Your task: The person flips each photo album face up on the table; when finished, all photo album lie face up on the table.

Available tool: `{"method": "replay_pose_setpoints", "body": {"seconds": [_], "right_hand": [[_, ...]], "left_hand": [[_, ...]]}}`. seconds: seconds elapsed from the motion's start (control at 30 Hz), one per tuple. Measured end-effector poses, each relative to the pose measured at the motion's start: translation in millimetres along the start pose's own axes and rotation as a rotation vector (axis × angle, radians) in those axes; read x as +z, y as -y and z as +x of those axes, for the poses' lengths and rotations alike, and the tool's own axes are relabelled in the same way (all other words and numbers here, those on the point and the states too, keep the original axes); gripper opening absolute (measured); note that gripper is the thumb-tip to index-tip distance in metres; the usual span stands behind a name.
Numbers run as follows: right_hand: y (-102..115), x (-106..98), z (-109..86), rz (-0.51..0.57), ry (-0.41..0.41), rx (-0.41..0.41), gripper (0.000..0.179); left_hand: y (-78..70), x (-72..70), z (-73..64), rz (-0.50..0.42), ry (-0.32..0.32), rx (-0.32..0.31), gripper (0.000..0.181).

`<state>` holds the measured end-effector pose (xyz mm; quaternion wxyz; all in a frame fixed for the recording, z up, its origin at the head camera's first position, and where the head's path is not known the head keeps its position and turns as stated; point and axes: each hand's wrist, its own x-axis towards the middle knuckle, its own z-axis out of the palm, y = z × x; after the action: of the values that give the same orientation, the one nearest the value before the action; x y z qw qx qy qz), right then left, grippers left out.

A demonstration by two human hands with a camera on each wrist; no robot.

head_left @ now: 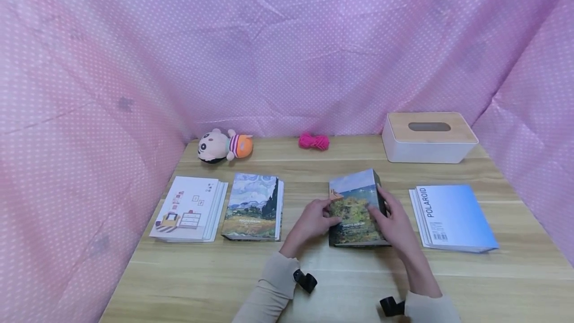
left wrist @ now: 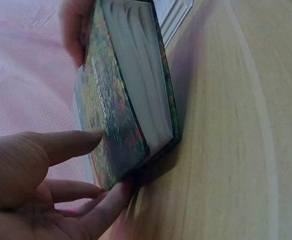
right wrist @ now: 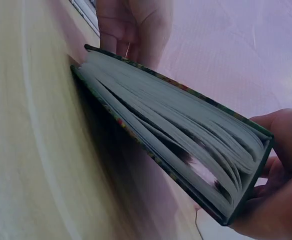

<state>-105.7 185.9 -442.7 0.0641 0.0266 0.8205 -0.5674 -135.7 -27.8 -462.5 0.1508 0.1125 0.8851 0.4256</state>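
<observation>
Both hands hold a thick photo album (head_left: 356, 208) with a painted garden-and-sea cover, right of the table's middle. My left hand (head_left: 314, 221) pinches its left edge; in the left wrist view the thumb lies on the front cover and the fingers curl underneath. The right hand (head_left: 392, 223) grips the spine side, thumb on the cover. In the right wrist view the album (right wrist: 176, 125) is tilted, its spine side raised off the table and its left edge low. Its page edges show, with gaps between some pages.
To the left lie a second painted photo album (head_left: 252, 208) and a white album (head_left: 188, 208) with a room drawing. A blue POLAROID album (head_left: 462, 218) lies to the right. Behind are a plush doll (head_left: 225, 146), pink yarn (head_left: 314, 141) and a wood-topped tissue box (head_left: 429, 138), before a pink curtain (head_left: 287, 54).
</observation>
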Motion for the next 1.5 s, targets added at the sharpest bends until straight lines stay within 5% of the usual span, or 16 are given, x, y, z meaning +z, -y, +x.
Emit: {"method": "replay_pose_setpoints", "body": {"seconds": [0.43,0.7,0.97,1.2,1.33,1.5], "right_hand": [[13,-2,-3.8,-0.203,-0.014,-0.05,0.066],[24,-7,-6.5,-0.078,-0.012,-0.006,0.065],[31,-4,-3.6,0.044,-0.018,-0.033,0.06],[38,7,2.1,0.146,0.007,-0.094,0.052],[41,14,5.0,0.15,0.028,-0.102,0.052],[46,22,6.7,0.179,0.048,-0.109,0.052]], "left_hand": [[-10.2,2.3,-4.4,0.124,-0.046,-0.092,0.073],[-7.7,-1.0,-4.6,0.13,-0.02,-0.047,0.068],[0.6,-13.6,-2.4,0.002,0.083,0.002,0.07],[5.2,-23.8,-0.9,-0.222,0.12,0.149,0.06],[2.6,-30.0,-5.1,-0.336,0.101,0.164,0.055],[-5.8,-40.1,-10.1,-0.339,0.041,0.233,0.051]]}}
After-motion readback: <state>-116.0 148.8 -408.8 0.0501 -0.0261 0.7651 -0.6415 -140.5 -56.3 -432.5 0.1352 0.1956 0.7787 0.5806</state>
